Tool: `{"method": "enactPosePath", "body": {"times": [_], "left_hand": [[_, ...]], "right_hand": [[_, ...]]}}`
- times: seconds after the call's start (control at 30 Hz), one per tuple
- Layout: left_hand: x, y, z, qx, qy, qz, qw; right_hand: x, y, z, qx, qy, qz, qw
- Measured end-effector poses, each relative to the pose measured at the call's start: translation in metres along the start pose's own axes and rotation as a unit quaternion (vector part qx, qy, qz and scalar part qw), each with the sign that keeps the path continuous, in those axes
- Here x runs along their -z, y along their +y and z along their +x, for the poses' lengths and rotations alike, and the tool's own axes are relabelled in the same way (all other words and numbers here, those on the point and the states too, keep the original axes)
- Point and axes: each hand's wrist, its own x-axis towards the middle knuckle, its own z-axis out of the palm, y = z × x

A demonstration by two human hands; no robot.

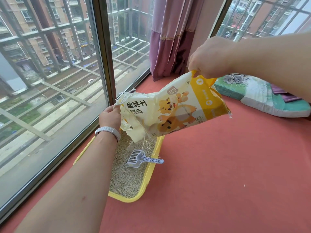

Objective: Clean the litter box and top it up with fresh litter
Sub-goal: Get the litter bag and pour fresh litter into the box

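Note:
A yellow and cream litter bag [175,108] with cartoon animals hangs upside down over the yellow litter box [148,175]. My right hand [208,58] grips its raised bottom corner. My left hand [110,117] pinches the bag's open lower edge near loose strings. The bag's mouth points down at the grey litter [127,179] in the box. A grey slotted scoop [143,159] lies in the box with its handle resting on the right rim. My left arm hides the box's left side.
The box sits on a red carpeted ledge [218,174] along a large window [50,81]. A pink curtain [171,39] hangs at the far corner. A white and green cushion [262,98] lies at the far right.

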Motion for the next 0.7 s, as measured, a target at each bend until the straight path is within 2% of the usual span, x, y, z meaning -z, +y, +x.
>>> {"method": "enactPosePath", "body": {"times": [0.27,0.6,0.7], "left_hand": [[-0.013,0.017,-0.015,-0.024,-0.015,-0.005,1.000],[-0.034,0.028,-0.044,-0.057,-0.045,0.006,0.997],[-0.038,0.027,-0.052,-0.074,-0.047,0.043,0.995]], "right_hand": [[-0.018,0.002,-0.027,-0.007,-0.028,-0.025,0.999],[-0.059,-0.012,-0.078,-0.024,-0.022,0.086,0.996],[-0.078,-0.024,-0.096,-0.028,-0.021,0.118,0.992]]}}
